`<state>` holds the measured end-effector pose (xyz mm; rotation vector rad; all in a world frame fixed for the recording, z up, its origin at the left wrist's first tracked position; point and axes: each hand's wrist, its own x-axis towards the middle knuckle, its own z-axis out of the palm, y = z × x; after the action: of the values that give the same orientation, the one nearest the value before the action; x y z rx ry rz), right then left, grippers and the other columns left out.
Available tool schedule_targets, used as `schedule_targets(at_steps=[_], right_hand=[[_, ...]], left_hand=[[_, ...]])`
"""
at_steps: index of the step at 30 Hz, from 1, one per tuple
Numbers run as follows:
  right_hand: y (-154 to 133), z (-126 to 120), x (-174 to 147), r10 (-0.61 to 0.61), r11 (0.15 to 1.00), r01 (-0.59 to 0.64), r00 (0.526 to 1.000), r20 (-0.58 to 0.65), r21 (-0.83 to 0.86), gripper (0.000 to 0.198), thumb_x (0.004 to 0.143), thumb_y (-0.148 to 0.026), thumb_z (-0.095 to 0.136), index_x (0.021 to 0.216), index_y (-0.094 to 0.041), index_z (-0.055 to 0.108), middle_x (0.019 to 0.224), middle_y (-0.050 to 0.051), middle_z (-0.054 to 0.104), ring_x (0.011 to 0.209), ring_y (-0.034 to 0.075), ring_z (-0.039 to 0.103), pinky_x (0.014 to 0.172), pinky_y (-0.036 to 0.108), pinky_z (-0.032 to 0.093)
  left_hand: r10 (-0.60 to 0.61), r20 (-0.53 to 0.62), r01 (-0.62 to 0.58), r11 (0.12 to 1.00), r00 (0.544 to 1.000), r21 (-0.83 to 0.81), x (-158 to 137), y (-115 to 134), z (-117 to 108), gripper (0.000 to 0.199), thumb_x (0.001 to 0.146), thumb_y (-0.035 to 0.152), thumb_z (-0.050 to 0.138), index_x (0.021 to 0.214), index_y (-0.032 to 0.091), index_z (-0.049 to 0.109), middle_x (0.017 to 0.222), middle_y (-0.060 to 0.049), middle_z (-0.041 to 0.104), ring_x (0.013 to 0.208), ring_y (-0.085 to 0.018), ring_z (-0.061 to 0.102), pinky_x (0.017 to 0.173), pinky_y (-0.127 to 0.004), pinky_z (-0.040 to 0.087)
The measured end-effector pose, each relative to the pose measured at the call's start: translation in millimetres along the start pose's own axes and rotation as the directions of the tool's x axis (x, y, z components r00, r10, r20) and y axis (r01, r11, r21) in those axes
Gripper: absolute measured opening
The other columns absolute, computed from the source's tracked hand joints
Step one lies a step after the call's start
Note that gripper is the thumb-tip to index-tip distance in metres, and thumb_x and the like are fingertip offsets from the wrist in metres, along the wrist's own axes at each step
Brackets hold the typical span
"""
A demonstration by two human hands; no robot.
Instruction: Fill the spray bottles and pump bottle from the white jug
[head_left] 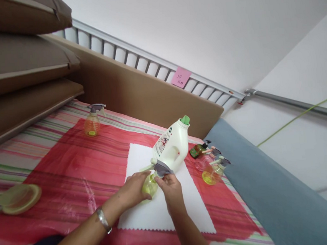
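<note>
Between my hands is a spray bottle (150, 186) with a clear yellow body and a grey spray head, above a white mat (166, 214) with a scalloped edge. My left hand (133, 189) is wrapped round the body from the left. On the other side my right hand (170, 187) has its fingers closed at the neck, just under the spray head. Right behind stands a large white jug (179, 138) with a green cap, a label and a moulded handle. Whether the spray head is fully seated on the neck, I cannot tell.
Right of the mat stand a yellow spray bottle (211, 175), a pink one (203, 161) and a dark green pump bottle (197, 150). Another spray bottle (92, 123) is at the back left. A yellowish round lid (22, 198) lies left. Stacked cushions (21, 55) border the back left.
</note>
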<state>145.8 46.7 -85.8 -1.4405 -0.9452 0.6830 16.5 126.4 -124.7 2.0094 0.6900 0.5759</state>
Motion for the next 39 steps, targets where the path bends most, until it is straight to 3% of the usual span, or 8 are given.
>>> schedule_targets(at_steps=[8, 19, 28, 33, 36, 39], right_hand=[[-14, 4, 3, 0.044, 0.997, -0.045, 0.999, 0.02, 0.06, 0.034, 0.067, -0.029, 0.069, 0.098, -0.016, 0.061, 0.093, 0.005, 0.067, 0.09, 0.021, 0.058, 0.085, 0.037, 0.043], [18, 1, 3, 0.029, 0.998, -0.035, 0.994, 0.101, 0.058, 0.04, 0.072, -0.029, 0.066, 0.109, -0.018, 0.058, 0.099, 0.006, 0.066, 0.091, 0.02, 0.059, 0.082, 0.035, 0.045], [32, -2, 7, 0.038, 0.999, -0.036, 0.996, 0.086, -0.031, 0.042, 0.071, -0.033, 0.066, 0.108, -0.018, 0.057, 0.106, 0.007, 0.065, 0.097, 0.022, 0.059, 0.085, 0.035, 0.045], [38, -2, 8, 0.017, 0.996, -0.009, 0.996, 0.088, -0.088, 0.032, 0.07, -0.035, 0.066, 0.096, -0.017, 0.061, 0.098, 0.007, 0.068, 0.094, 0.023, 0.06, 0.084, 0.036, 0.046], [43, -1, 10, 0.007, 0.998, -0.002, 0.996, 0.09, -0.06, 0.032, 0.067, -0.035, 0.069, 0.092, -0.017, 0.062, 0.092, 0.006, 0.068, 0.092, 0.024, 0.059, 0.085, 0.039, 0.044], [49, 1, 12, -0.011, 1.0, 0.009, 0.995, 0.104, 0.014, 0.032, 0.067, -0.035, 0.068, 0.092, -0.017, 0.061, 0.093, 0.007, 0.068, 0.091, 0.024, 0.06, 0.085, 0.04, 0.044]], left_hand=[[-0.019, 0.012, 0.019, 0.998, 1.0, 0.053, 0, 2, 0, 0.078, 0.055, 0.026, 0.075, 0.127, 0.023, 0.045, 0.132, -0.01, 0.049, 0.121, -0.03, 0.043, 0.1, -0.041, 0.031], [-0.046, 0.028, 0.043, 0.993, 0.999, 0.109, 0, 5, -3, 0.079, 0.054, 0.026, 0.075, 0.128, 0.02, 0.046, 0.127, -0.01, 0.055, 0.119, -0.031, 0.045, 0.098, -0.042, 0.035], [-0.054, -0.01, 0.054, 0.999, 0.999, 0.002, -2, 10, -5, 0.074, 0.052, 0.019, 0.074, 0.123, 0.024, 0.052, 0.121, -0.009, 0.06, 0.115, -0.033, 0.049, 0.096, -0.043, 0.037], [-0.041, -0.049, 0.035, 0.994, 0.998, -0.103, -2, -5, 4, 0.075, 0.053, 0.02, 0.074, 0.124, 0.025, 0.05, 0.126, -0.009, 0.056, 0.118, -0.032, 0.047, 0.099, -0.044, 0.034], [0.0, -0.113, -0.02, 0.983, 0.994, -0.181, -5, -16, 13, 0.07, 0.057, 0.024, 0.072, 0.124, 0.024, 0.05, 0.128, -0.009, 0.054, 0.119, -0.029, 0.046, 0.101, -0.042, 0.033], [-0.026, -0.175, -0.001, 0.989, 0.984, -0.15, -12, -17, 22, 0.069, 0.064, 0.027, 0.068, 0.128, 0.018, 0.045, 0.132, -0.013, 0.049, 0.122, -0.027, 0.043, 0.103, -0.041, 0.03]])
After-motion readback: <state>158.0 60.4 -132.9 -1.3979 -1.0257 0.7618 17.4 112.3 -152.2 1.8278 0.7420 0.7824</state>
